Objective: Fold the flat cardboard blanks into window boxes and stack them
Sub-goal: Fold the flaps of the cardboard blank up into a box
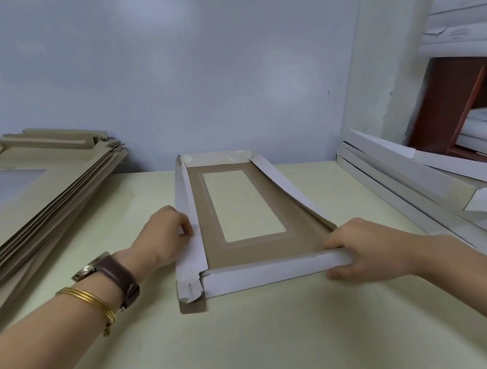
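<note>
Pale table bears window box, blank stack; grey wall behind.

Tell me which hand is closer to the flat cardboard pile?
Left. The left hand pinches the left wall of the box, nearer the pile; the right hand grips its right corner.

A pale yellow-green table stands against a smooth blue-grey wall panel bearing soft patches of reflected light, with a rough white wall and a reddish-brown shelf unit at the right.
</note>
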Demonstrator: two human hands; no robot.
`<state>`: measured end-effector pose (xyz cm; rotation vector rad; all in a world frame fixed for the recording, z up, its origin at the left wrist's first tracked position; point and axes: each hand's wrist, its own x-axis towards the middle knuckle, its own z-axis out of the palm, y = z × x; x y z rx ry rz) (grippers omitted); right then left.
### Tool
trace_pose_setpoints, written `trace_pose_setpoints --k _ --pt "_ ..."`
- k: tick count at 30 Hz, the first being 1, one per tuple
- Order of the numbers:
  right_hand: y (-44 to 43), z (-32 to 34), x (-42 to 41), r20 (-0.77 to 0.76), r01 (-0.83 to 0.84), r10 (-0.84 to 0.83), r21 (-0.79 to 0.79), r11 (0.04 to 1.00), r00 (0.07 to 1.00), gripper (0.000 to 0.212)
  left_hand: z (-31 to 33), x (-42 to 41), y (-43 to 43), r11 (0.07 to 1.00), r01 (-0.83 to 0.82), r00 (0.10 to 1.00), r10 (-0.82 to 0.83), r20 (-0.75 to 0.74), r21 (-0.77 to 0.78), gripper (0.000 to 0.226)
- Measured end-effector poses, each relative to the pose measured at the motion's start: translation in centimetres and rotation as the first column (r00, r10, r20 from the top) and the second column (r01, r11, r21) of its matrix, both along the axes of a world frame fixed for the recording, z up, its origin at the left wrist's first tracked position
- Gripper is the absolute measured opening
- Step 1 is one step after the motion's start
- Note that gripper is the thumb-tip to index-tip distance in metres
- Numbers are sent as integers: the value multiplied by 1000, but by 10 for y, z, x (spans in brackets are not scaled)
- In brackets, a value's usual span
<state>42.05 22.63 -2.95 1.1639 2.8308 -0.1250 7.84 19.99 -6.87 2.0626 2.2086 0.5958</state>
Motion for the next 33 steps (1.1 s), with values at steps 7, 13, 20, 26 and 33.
trace_pose_setpoints --k 7,13,20,26,33 --pt "-10 -17 0 15 -96 95 160 982 995 35 8 18 -19 995 99 994 -99 -53 -5 9" --pt "-25 -24 10 -49 -114 125 177 978 991 41 3 49 -54 977 173 982 -181 -52 -124 35" --pt "-39 -37 24 -122 -101 122 164 981 985 43 -7 44 -51 964 249 968 -251 -8 -99 34" --pt "-27 -34 24 -130 -83 93 74 994 987 22 -6 35 -36 955 290 957 -287 51 -65 37" --pt "-17 -27 13 -65 -169 192 259 951 979 17 -6 29 -22 949 308 951 -306 39 -73 39"
